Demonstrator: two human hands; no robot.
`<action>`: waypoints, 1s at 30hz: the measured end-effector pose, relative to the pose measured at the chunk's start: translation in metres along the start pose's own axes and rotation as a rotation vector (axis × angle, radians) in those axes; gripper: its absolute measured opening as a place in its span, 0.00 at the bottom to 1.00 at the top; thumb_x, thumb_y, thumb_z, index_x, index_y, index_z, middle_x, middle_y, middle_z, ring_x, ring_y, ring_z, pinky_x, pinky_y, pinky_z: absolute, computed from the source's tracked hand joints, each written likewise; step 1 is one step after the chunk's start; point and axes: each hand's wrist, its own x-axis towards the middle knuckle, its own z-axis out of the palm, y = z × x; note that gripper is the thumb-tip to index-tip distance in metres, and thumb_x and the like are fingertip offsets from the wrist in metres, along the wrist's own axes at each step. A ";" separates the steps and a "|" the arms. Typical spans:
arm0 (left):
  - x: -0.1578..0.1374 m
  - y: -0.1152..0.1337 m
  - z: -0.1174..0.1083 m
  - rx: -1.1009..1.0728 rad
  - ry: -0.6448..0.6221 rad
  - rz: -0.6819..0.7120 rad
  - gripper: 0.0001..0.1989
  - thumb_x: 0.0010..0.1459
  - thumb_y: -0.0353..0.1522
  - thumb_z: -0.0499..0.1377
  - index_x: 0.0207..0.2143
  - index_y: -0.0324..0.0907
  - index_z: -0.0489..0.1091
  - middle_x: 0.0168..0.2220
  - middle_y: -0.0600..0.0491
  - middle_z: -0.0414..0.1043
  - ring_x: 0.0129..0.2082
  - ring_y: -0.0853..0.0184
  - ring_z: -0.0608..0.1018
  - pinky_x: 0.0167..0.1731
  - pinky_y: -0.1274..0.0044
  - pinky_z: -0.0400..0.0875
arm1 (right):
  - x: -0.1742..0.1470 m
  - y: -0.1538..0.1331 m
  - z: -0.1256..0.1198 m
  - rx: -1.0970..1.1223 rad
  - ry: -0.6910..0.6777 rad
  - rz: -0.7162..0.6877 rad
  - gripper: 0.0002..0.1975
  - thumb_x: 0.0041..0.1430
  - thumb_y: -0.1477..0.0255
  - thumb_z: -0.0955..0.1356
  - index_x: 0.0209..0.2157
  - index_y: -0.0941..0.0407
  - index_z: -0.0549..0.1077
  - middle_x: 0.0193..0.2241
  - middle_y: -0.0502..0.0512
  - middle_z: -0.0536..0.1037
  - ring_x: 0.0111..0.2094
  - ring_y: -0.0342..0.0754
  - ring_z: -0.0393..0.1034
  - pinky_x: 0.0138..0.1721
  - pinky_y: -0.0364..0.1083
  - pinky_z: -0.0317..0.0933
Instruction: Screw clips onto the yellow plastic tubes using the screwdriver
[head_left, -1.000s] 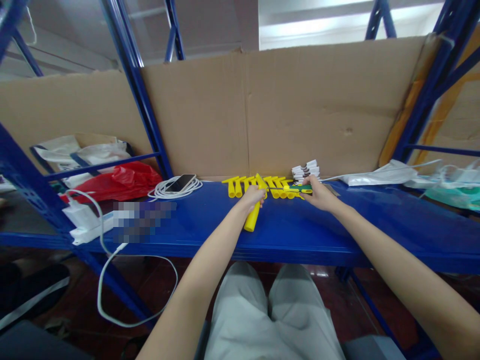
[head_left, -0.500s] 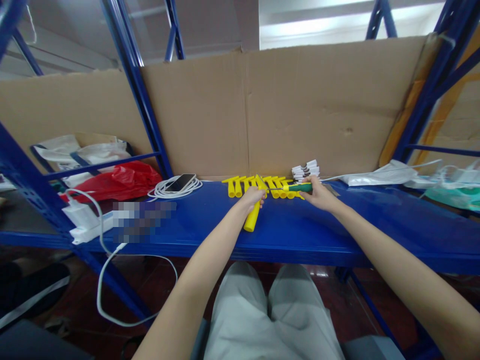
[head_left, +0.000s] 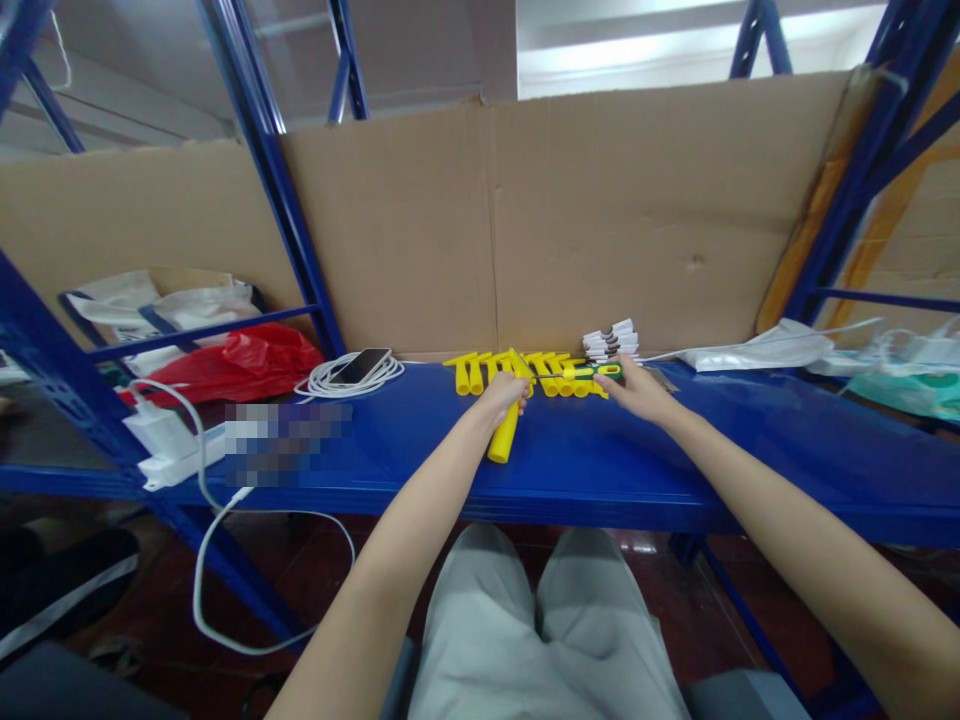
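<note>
Turned a little about its own length since the half-second-earlier frame, the screwdriver now shows a yellow face on its green handle in the right hand; the left hand and the yellow piece it holds have stayed put. Judging by that, turning work at this piece is under way, though any screw there is too small to see.

Closest are the wearer's legs in pale trousers, at 6 o'clock. Beyond them runs the blue shelf. Over it, the tube end of the held yellow piece points back towards 7 o'clock. Just past it, the left hand is closed around the piece's upper part. From there the screwdriver's shaft runs to 3 o'clock; the right hand pinches the handle's far end. Whether its tip sits inside the piece cannot be told.

Behind the hands, a row of similar yellow pieces spreads from about 10 o'clock to 3, partly hidden. At 2 o'clock, near the right hand, is a pile of white pieces. At 9 o'clock, well apart, a phone rests on a coiled white cable. Farthest, at 12 o'clock, stands a cardboard panel.
</note>
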 end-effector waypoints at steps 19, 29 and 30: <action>-0.001 0.001 -0.001 -0.010 -0.039 -0.005 0.13 0.49 0.18 0.51 0.20 0.42 0.55 0.12 0.62 0.56 0.11 0.76 0.60 0.13 0.82 0.54 | 0.001 -0.005 0.002 0.012 0.083 -0.077 0.20 0.51 0.56 0.66 0.39 0.54 0.61 0.30 0.54 0.70 0.27 0.48 0.66 0.29 0.48 0.63; 0.001 0.000 0.000 0.001 -0.031 0.001 0.13 0.50 0.20 0.53 0.19 0.42 0.55 0.12 0.62 0.56 0.11 0.77 0.59 0.13 0.83 0.55 | 0.000 -0.001 0.003 0.024 0.097 -0.105 0.21 0.52 0.56 0.66 0.41 0.54 0.60 0.32 0.54 0.70 0.30 0.49 0.66 0.30 0.48 0.62; 0.001 0.000 0.000 0.004 -0.028 0.005 0.13 0.50 0.20 0.53 0.19 0.42 0.55 0.12 0.62 0.56 0.11 0.77 0.60 0.13 0.83 0.55 | 0.000 -0.001 0.003 0.023 0.097 -0.108 0.21 0.52 0.56 0.66 0.40 0.54 0.60 0.31 0.54 0.70 0.30 0.48 0.66 0.30 0.47 0.62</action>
